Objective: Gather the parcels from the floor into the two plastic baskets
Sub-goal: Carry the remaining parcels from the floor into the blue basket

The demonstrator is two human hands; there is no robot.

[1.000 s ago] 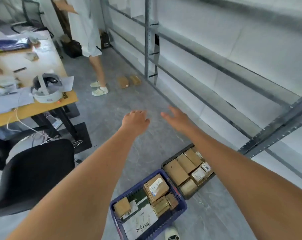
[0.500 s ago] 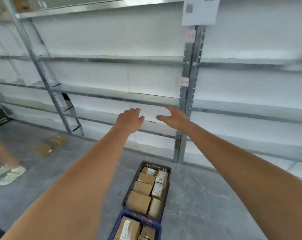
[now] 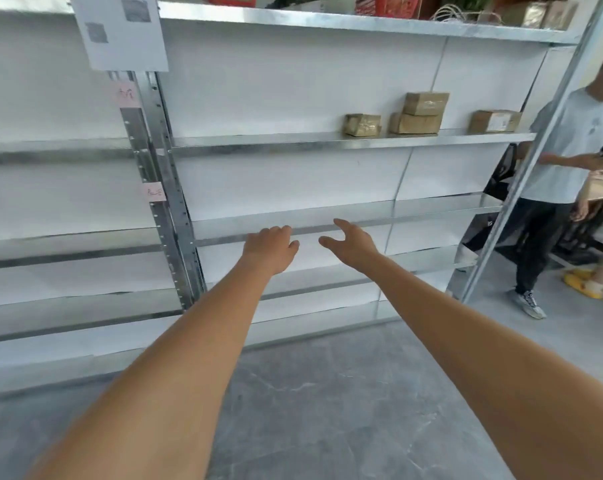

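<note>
At the far left, bare metal shelves [image 3: 61,244] run in stacked tiers with white backing panels behind them. A perforated steel upright [image 3: 161,188] divides this bay from the next; a white paper sheet [image 3: 120,29] hangs at its top and two small pink labels [image 3: 128,94] are stuck lower down its face. Grey floor [image 3: 327,403] spreads open below, with nothing lying on the stretch between the arms and the shelf's bottom edge.

The left hand [image 3: 269,249] reaches forward with fingers curled loosely downward, holding nothing. Just beside it, apart by a small gap, the right hand [image 3: 353,245] is spread, thumb out toward the left, also empty. Both hover in front of the lip of a low shelf without touching it.

Further right, on the higher shelf board, four brown parcels [image 3: 362,124] sit near the front edge: one alone, two stacked, one alone by the slanted right post [image 3: 535,150]. No parcels on the floor and no plastic baskets appear in this view.

Past that post, a bystander [image 3: 566,161] in a pale shirt and dark trousers stands on the open floor, holding something at waist height. Red baskets and bags show on the top shelf.
</note>
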